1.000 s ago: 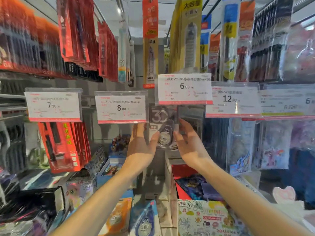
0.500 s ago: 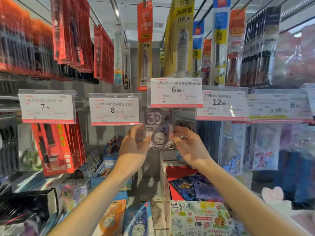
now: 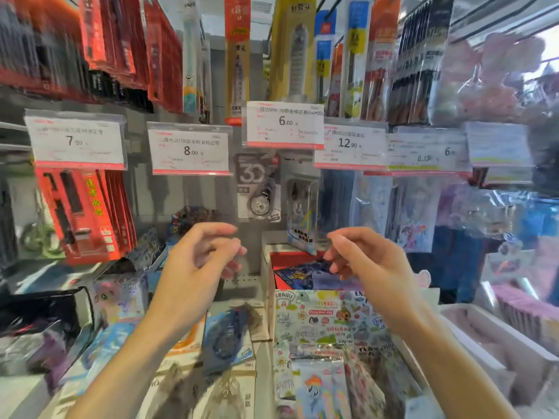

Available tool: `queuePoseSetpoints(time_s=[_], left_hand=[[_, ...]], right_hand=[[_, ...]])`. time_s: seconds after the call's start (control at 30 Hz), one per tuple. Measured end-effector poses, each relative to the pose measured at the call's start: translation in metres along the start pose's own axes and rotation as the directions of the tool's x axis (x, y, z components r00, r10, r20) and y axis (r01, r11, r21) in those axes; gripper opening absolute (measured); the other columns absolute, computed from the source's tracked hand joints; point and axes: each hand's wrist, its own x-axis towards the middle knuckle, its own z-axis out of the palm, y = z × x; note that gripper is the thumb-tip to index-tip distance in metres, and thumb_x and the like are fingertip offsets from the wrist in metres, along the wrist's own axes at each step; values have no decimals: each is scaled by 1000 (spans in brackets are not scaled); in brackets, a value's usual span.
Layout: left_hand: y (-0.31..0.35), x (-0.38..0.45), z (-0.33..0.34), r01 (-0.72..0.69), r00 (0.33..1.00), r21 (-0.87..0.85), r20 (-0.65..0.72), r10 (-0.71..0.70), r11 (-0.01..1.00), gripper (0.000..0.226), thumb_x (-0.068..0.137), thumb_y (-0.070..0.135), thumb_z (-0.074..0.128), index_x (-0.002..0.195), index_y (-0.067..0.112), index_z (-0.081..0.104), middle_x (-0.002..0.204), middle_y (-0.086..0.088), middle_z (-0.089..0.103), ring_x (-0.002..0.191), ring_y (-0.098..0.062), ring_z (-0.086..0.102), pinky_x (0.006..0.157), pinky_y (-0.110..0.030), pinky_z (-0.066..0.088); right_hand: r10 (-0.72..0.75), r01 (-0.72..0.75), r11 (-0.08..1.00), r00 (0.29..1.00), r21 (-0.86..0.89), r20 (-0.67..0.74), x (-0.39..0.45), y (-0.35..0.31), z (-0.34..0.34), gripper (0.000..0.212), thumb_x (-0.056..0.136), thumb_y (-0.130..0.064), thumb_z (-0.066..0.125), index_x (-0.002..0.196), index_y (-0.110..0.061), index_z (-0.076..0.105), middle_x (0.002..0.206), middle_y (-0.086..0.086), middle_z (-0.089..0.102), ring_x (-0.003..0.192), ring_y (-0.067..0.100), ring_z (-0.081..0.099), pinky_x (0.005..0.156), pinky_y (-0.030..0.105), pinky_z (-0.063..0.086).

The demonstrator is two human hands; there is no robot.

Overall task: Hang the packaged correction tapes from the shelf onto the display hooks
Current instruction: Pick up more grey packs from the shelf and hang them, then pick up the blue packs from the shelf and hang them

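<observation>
A grey packaged correction tape [image 3: 257, 186] marked "30" hangs on a display hook under the 6.00 price tag [image 3: 284, 124]. My left hand [image 3: 198, 267] and my right hand [image 3: 367, 261] float below it, apart from it, fingers loosely curled and holding nothing. More packaged correction tapes lie on the shelf below, among them a blue one [image 3: 226, 340] and an orange one [image 3: 184, 346].
Price tags for 7.90 [image 3: 75, 140], 8.00 [image 3: 190, 149] and 12.90 [image 3: 348, 145] front neighbouring hooks. Red packs [image 3: 87, 213] hang at left, clear sleeves at right. A patterned stationery box [image 3: 326, 322] and a white tray [image 3: 496, 346] sit on the lower shelf.
Both hands let go of the grey correction tape pack, which now hangs on the hook. The hands have dropped down and towards me.
</observation>
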Motion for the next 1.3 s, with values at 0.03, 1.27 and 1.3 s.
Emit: queuePoseSetpoints(time_s=[0.03, 1.27, 1.3], left_hand=[[3, -10, 0, 4, 1000, -22, -14, -4, 1000, 13, 99, 11, 63, 106, 21, 68, 87, 1, 80, 69, -13, 73, 62, -19, 56], [-48, -71, -207, 251, 961, -83, -99, -258, 964, 10, 97, 7, 64, 101, 16, 69, 80, -1, 79, 60, -8, 68, 51, -15, 51], [-54, -69, -212, 270, 958, -67, -86, -275, 961, 11, 97, 7, 65, 101, 16, 69, 80, 0, 79, 61, -8, 69, 53, -16, 52]], right_hand=[[-7, 7, 1000, 1000, 11, -6, -8, 0, -4, 11, 98, -26, 68, 94, -24, 79, 81, 3, 80, 67, 11, 71, 65, 23, 62], [93, -94, 995, 995, 18, 27, -85, 34, 180, 11, 96, -30, 69, 95, -25, 78, 81, -1, 79, 67, 8, 70, 62, 15, 55], [117, -118, 993, 993, 18, 26, -84, 40, 186, 10, 98, -25, 69, 95, -25, 79, 81, -1, 80, 66, 8, 69, 62, 16, 55]])
